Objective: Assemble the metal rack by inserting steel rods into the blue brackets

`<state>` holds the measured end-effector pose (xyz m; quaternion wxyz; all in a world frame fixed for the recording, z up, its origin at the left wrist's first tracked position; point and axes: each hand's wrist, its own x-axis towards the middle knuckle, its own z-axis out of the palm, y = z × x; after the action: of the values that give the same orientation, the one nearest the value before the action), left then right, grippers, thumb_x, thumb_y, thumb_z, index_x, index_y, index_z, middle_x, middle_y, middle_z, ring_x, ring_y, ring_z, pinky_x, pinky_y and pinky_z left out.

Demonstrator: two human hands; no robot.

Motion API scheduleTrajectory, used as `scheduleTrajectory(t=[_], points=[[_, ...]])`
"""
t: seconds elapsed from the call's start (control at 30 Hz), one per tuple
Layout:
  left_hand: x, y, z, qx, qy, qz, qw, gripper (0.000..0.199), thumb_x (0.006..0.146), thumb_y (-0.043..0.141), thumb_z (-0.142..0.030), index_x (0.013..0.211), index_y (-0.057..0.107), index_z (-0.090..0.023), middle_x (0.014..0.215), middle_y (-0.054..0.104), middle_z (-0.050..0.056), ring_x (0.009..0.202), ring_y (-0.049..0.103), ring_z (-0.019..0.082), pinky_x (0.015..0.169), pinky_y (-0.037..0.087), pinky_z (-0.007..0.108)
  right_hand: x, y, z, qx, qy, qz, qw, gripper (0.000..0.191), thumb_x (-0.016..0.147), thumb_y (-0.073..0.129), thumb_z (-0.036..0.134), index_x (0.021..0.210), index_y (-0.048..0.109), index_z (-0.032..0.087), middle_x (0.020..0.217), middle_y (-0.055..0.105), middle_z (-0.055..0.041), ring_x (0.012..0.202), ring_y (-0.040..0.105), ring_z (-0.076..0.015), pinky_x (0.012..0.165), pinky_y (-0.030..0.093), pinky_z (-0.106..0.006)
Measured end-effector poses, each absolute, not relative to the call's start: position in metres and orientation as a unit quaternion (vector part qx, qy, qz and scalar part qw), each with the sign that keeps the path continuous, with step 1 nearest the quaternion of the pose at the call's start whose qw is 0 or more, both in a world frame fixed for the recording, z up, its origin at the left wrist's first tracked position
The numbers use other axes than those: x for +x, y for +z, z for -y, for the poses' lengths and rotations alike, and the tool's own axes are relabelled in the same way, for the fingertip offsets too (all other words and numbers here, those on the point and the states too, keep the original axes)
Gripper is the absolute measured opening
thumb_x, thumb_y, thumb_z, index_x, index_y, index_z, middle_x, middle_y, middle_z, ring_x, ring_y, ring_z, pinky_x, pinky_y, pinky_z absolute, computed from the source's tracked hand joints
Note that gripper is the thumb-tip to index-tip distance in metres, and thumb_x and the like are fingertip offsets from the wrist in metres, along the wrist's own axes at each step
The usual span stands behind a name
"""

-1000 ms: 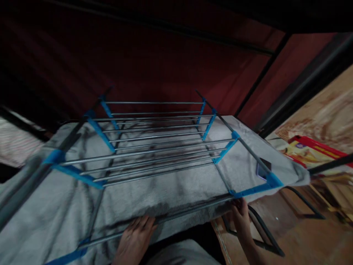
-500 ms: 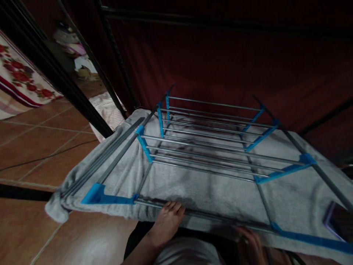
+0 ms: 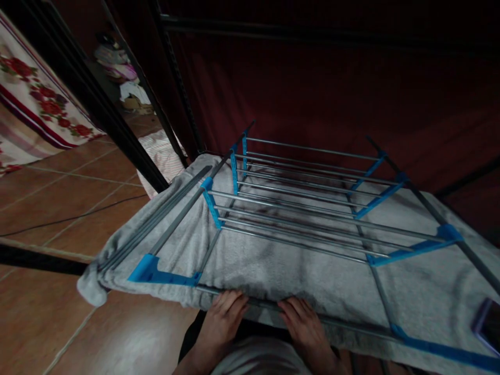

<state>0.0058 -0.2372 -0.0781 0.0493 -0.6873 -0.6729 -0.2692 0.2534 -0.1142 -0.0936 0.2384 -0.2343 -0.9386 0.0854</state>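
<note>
A rack of grey metal tubes with blue plastic brackets (image 3: 414,251) lies on a grey blanket (image 3: 312,276). Along its near edge runs a grey tube (image 3: 351,326). My left hand (image 3: 223,317) has its fingers over this tube, left of the middle. A short way to the right, my right hand (image 3: 303,324) rests its fingers on the same tube. The undersides of both hands are hidden. At the near left corner is a blue corner piece (image 3: 150,271).
Several loose grey tubes (image 3: 156,216) lie along the blanket's left side. A phone (image 3: 488,325) is at the right edge. Black metal posts (image 3: 113,125) stand at the left, over a tiled floor (image 3: 70,198). Dark red cloth (image 3: 312,88) hangs behind the rack.
My right hand has moved up and left onto the near tube, beside my left hand, which stays on it. The whole view has shifted slightly.
</note>
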Motion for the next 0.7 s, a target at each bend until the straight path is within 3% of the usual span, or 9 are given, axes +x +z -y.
scheduleTrajectory(t=[0.13, 0.23, 0.4, 0.53, 0.7], points=[[-0.035, -0.085, 0.278, -0.491, -0.380, 0.784, 0.016, 0.021, 0.098, 0.054, -0.038, 0.093, 0.068, -0.023, 0.084, 0.071, 0.003, 0.076, 0.070, 0.018, 0.070, 0.059, 0.028, 0.254, -0.099, 0.113, -0.248, 0.088, 0.931, 0.253, 0.033, 0.109, 0.037, 0.022, 0.120, 0.068, 0.024, 0.107, 0.075, -0.0055, 0.098, 0.071, -0.0192, 0.090, 0.057, -0.035], [-0.065, -0.093, 0.288, -0.327, -0.427, 0.843, 0.018, 0.034, 0.090, 0.058, -0.055, 0.095, 0.063, -0.022, 0.086, 0.070, 0.005, 0.068, 0.068, 0.021, 0.063, 0.059, 0.034, 0.253, -0.099, 0.111, -0.254, 0.096, 0.930, 0.246, 0.032, 0.109, 0.039, 0.023, 0.120, 0.069, 0.024, 0.106, 0.075, -0.0057, 0.095, 0.071, -0.0189, 0.086, 0.058, -0.033], [-0.090, -0.103, 0.273, -0.323, -0.401, 0.855, -0.066, 0.037, 0.082, 0.058, -0.054, 0.099, 0.064, -0.022, 0.095, 0.075, 0.011, 0.090, 0.073, 0.030, 0.082, 0.061, 0.046, 0.251, -0.094, 0.111, -0.256, 0.115, 0.927, 0.248, 0.033, 0.109, 0.037, 0.024, 0.118, 0.069, 0.023, 0.102, 0.074, -0.0061, 0.091, 0.071, -0.0192, 0.085, 0.058, -0.034], [-0.091, -0.102, 0.268, -0.339, -0.368, 0.866, -0.023, 0.038, 0.085, 0.053, -0.053, 0.099, 0.070, -0.022, 0.110, 0.077, 0.014, 0.112, 0.069, 0.036, 0.100, 0.054, 0.054, 0.252, -0.093, 0.111, -0.246, 0.119, 0.927, 0.255, 0.030, 0.108, 0.040, 0.023, 0.114, 0.070, 0.023, 0.100, 0.074, -0.0052, 0.089, 0.070, -0.0198, 0.087, 0.056, -0.038], [-0.080, -0.089, 0.270, -0.313, -0.339, 0.886, -0.045, 0.035, 0.086, 0.052, -0.049, 0.098, 0.073, -0.024, 0.107, 0.079, 0.011, 0.106, 0.073, 0.033, 0.095, 0.057, 0.047, 0.254, -0.092, 0.110, -0.250, 0.125, 0.924, 0.262, 0.030, 0.108, 0.040, 0.021, 0.114, 0.069, 0.023, 0.098, 0.073, -0.0049, 0.087, 0.070, -0.0195, 0.086, 0.056, -0.038]])
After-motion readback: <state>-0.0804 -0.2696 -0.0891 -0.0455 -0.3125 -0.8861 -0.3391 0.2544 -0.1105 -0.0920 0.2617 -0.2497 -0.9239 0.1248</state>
